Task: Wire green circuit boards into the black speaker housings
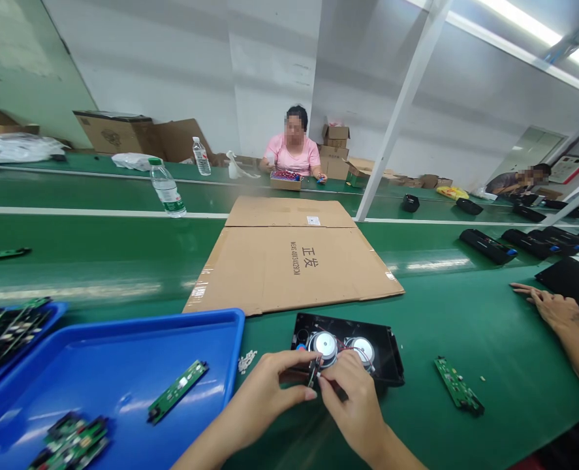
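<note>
Both my hands work above a black plastic casing [390, 356] that holds two round silver speakers [324, 344] with thin red and dark wires. My left hand [274, 385] is closed, thumb and fingers pinching a small circuit board [313, 371] seen nearly edge-on. Close against it, my right hand [352, 391] pinches what looks like a small white connector [319, 375]; its fingers partly hide the wires and the casing's near side. On the table to the right lies a long green circuit board [459, 386].
To the left, a blue tray [137, 329] carries more green boards [177, 391]. Small white pieces [247, 361] lie beside it. Flattened cardboard [269, 267] lies ahead. A co-worker's hands [553, 307] are at right, near black casings [487, 246]. Another person [293, 153] sits opposite.
</note>
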A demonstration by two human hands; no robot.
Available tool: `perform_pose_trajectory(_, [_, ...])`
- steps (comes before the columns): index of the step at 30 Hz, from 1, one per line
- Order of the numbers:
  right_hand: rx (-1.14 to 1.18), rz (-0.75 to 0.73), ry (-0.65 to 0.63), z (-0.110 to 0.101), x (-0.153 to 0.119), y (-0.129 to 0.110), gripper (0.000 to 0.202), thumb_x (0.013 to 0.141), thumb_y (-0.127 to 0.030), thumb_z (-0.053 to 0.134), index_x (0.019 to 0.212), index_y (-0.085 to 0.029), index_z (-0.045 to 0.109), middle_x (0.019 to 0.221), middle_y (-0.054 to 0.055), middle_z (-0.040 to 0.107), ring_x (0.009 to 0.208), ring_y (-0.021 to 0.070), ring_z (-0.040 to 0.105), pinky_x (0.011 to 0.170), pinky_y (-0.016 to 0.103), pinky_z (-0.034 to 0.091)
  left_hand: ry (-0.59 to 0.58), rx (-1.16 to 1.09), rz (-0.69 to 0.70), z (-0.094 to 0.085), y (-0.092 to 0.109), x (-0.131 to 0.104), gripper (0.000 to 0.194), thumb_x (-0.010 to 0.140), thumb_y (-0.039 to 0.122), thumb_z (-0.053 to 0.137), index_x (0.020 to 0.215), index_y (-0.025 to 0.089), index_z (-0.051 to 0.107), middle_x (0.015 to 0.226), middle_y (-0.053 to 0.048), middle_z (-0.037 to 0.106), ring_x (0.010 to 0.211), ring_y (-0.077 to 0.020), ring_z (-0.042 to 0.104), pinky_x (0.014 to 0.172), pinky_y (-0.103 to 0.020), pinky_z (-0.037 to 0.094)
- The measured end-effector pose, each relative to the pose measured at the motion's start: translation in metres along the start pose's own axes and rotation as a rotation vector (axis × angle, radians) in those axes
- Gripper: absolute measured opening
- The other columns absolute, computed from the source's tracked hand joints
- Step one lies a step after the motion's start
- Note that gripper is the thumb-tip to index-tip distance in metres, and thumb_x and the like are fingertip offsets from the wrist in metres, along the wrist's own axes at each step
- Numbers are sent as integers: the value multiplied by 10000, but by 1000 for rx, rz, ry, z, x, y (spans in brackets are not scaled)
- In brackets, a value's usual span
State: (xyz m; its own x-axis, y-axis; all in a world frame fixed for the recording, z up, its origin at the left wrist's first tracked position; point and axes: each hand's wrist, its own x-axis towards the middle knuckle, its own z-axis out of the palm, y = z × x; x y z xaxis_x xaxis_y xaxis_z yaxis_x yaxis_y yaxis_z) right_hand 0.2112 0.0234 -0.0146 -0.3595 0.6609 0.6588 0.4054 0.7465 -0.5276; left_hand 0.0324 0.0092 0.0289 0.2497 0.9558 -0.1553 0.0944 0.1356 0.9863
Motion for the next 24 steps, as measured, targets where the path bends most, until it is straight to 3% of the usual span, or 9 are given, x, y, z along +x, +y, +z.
perform_pose_trajectory(6, [-14, -38, -26, -2, 0, 0, 190, 912, -89, 487, 761, -196, 529, 675, -2, 565, 642, 138, 511, 681, 294, 418, -59, 136, 57, -3, 0, 1, 468, 682, 129, 693, 1116, 298, 742, 1126, 6, 741, 1014, -246, 661, 883, -281, 517])
perform_pose_trajectory(12, [-2, -103, -62, 0, -3, -1, 186, 928, -64, 444, 812, -170, 544, 718, 18, 568, 676, 141, 479, 675, 291, 409, -170, 238, -44, -12, -7, 1, 509, 694, 168, 688, 1195, 259, 702, 964, 14, 756, 907, -247, 650, 815, -296, 509])
perform_pose_trajectory(24, [70, -80, -90, 3, -3, -1, 205, 933, -71, 401, 821, -169, 542, 730, 18, 545, 688, 141, 462, 649, 278, 374, -161, 261, -43, -8, -2, 1, 405, 688, 123, 701, 1073, 234, 760, 757, 46, 684, 749, -170, 563, 671, -225, 395])
